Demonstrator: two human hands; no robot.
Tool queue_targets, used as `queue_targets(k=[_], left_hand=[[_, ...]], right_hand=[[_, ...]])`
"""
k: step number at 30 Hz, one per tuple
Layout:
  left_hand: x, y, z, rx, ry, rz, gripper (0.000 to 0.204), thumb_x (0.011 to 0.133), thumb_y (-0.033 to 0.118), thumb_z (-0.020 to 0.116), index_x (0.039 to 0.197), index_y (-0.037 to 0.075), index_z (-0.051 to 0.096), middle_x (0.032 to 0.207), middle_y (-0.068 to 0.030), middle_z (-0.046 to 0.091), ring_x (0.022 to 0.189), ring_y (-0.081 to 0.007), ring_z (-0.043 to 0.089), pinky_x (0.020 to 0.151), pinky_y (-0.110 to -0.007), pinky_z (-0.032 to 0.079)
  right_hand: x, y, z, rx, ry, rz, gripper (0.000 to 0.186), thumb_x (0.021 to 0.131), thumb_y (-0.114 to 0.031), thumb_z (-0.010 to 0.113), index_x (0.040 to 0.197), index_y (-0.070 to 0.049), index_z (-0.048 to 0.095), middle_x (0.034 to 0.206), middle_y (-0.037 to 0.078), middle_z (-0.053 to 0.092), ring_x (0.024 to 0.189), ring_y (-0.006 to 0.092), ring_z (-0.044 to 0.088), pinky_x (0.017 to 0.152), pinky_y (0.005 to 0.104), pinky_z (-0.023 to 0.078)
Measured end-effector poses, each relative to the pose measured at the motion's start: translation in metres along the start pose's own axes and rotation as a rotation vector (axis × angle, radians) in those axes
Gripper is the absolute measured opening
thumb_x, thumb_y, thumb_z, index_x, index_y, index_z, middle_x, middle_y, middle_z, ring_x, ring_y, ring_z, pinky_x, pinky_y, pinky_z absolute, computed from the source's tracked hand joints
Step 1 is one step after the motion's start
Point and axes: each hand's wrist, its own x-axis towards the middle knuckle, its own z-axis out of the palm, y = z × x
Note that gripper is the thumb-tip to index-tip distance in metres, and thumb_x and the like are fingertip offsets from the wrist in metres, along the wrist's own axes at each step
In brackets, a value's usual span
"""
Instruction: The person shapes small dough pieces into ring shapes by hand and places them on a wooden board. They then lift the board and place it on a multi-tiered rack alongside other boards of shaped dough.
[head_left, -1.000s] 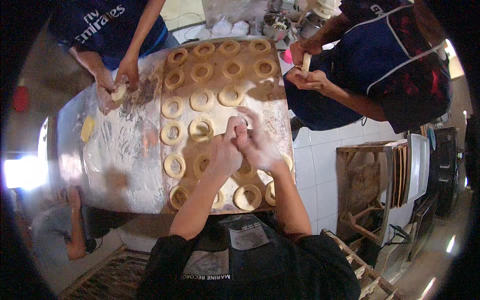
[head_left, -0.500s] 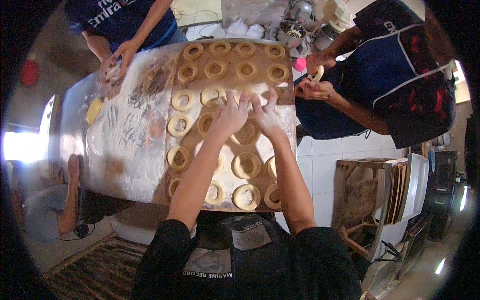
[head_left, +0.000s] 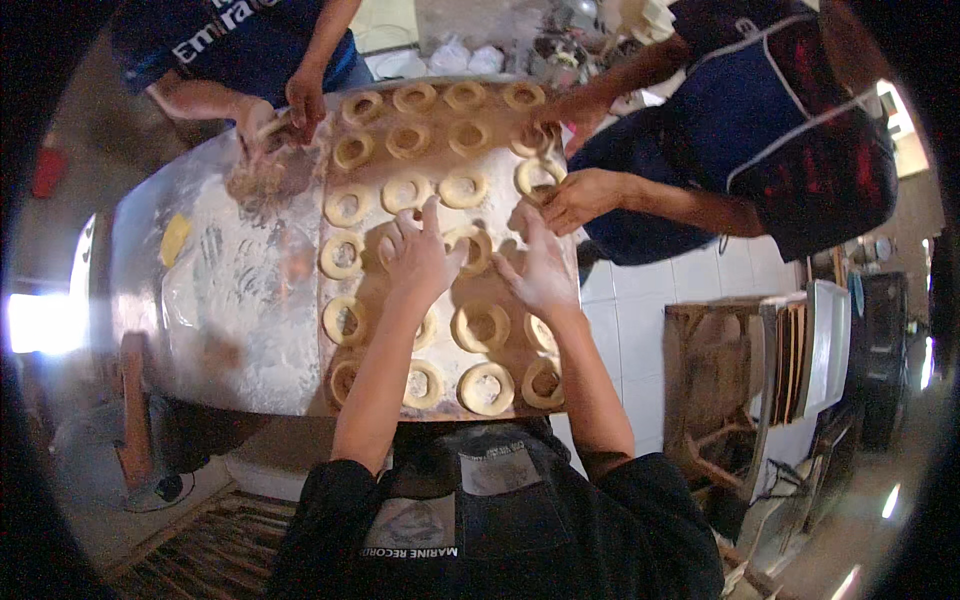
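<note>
Rows of pale dough rings lie on a floured brown board (head_left: 440, 290). My left hand (head_left: 424, 262), dusted with flour, is over the middle of the board with its fingers spread, partly covering a ring beneath. Opposite it, my right hand (head_left: 545, 270) is near the board's right edge, thumb and fingers apart. Between the two hands lies a dough ring (head_left: 467, 250), close to my left thumb; whether the thumb touches it I cannot tell. Just beyond them is another dough ring (head_left: 463, 188). Neither hand visibly holds anything.
At the right, a co-worker's hand (head_left: 585, 198) holds a dough ring (head_left: 541, 180) at the board's edge. Another person's hands (head_left: 285, 125) work over the floured table (head_left: 220, 290) at the far left. A yellow dough piece (head_left: 175, 240) lies there. A wooden rack (head_left: 720, 370) stands right.
My hands, close together over a ring, have parted and drawn nearer to me. The right co-worker has brought a ring from the air to the board. The left co-worker's hands have shifted right.
</note>
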Motion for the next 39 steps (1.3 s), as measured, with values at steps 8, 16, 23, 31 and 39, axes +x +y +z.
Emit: queue_targets(k=[8, 16, 23, 31, 39], left_hand=[[-0.085, 0.06, 0.029, -0.033, -0.035, 0.423, 0.051, 0.082, 0.033, 0.069, 0.122, 0.006, 0.053, 0.106, -0.0158, 0.056, 0.105, -0.0325, 0.053, 0.09, -0.048, 0.039], [-0.084, 0.079, 0.044, 0.035, -0.048, 0.419, 0.058, 0.076, 0.035, 0.075, 0.121, 0.007, 0.053, 0.104, -0.0138, 0.058, 0.101, -0.0312, 0.054, 0.089, -0.046, 0.039], [-0.083, 0.088, 0.045, 0.04, -0.025, 0.402, 0.046, 0.077, 0.031, 0.075, 0.111, 0.008, 0.055, 0.102, -0.0134, 0.058, 0.101, -0.0303, 0.055, 0.087, -0.045, 0.041], [-0.115, 0.067, 0.032, -0.051, 0.018, 0.339, 0.051, 0.079, 0.031, 0.073, 0.12, 0.008, 0.054, 0.105, -0.0131, 0.059, 0.103, -0.0312, 0.055, 0.087, -0.047, 0.041], [-0.189, -0.141, -0.003, 0.08, 0.502, -0.301, 0.037, 0.09, 0.028, 0.059, 0.112, -0.002, 0.056, 0.107, -0.0249, 0.058, 0.102, -0.0425, 0.053, 0.091, -0.051, 0.041]], right_hand=[[-0.112, 0.036, -0.06, -0.062, 0.004, 0.404, 0.037, 0.082, -0.017, 0.068, 0.114, -0.005, 0.054, 0.093, 0.021, 0.061, 0.088, 0.0376, 0.061, 0.08, 0.0462, 0.049], [-0.106, 0.04, -0.048, -0.04, -0.012, 0.315, 0.041, 0.076, -0.013, 0.072, 0.11, -0.003, 0.051, 0.093, 0.022, 0.06, 0.086, 0.0407, 0.062, 0.075, 0.0467, 0.051], [-0.102, 0.054, -0.028, -0.149, 0.051, 0.299, 0.03, 0.083, -0.022, 0.067, 0.105, -0.006, 0.055, 0.092, 0.022, 0.062, 0.081, 0.041, 0.063, 0.072, 0.0479, 0.051], [-0.115, 0.051, -0.036, -0.096, 0.116, 0.246, 0.039, 0.086, -0.027, 0.065, 0.115, -0.004, 0.052, 0.095, 0.022, 0.062, 0.081, 0.0399, 0.063, 0.073, 0.0477, 0.051], [-0.175, 0.061, -0.061, 0.133, -0.081, 0.562, 0.037, 0.094, -0.034, 0.054, 0.109, 0.0, 0.06, 0.087, 0.023, 0.066, 0.087, 0.0395, 0.065, 0.079, 0.0478, 0.05]])
